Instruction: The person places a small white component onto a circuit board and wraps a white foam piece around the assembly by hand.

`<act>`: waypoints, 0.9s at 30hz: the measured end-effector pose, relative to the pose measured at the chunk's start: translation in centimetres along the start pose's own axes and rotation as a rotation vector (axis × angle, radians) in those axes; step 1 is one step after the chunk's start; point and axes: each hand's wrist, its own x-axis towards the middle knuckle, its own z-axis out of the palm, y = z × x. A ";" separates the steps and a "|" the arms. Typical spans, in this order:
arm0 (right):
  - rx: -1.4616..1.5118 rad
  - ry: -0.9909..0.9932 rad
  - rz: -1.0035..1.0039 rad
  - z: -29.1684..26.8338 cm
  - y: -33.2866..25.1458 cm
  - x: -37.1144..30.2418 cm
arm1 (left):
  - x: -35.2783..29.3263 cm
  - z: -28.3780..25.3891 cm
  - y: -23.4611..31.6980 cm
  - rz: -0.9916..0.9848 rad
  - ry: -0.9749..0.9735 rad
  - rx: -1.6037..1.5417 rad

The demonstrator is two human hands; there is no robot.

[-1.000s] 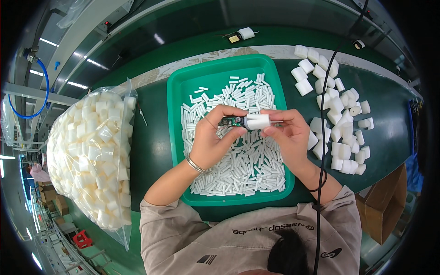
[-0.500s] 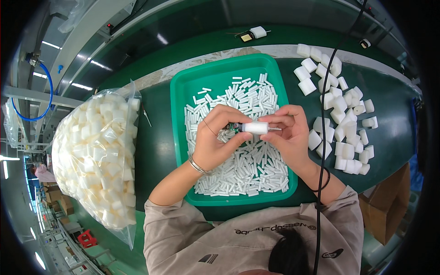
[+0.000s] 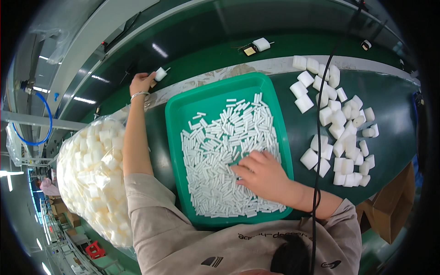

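The shirt (image 3: pixel 183 240) has dark writing. The left hand (image 3: pixel 142 83) reaches far to the white part (image 3: pixel 160 74) over the belt (image 3: pixel 201 55); the right hand (image 3: pixel 262 172) bends into the tray's (image 3: pixel 197 98) sticks (image 3: pixel 206 160) (can't tell if either grips).

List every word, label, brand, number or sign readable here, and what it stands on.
Shirt: dark upside-down lettering, partly covered by hair; wording not copied here.
Shirt: a striped emblem and a rounded emblem; not transcribed.
Yellow patch on the device beyond the tray: too small to read.
Green tray: no text visible.
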 end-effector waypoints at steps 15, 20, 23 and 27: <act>0.376 0.071 0.081 0.2 1.1 0.4 | 8.0 1.3 -2.3 0.011 0.247 0.708; 0.547 0.141 0.173 -0.9 1.2 0.9 | 2.6 -2.3 5.2 0.231 0.306 -0.373; 0.684 0.193 0.370 -1.5 1.2 0.8 | -4.1 -3.3 10.2 0.192 -0.008 -0.845; 0.764 0.325 0.385 -1.3 1.8 0.5 | -16.5 -4.1 17.0 -0.139 -0.399 -1.264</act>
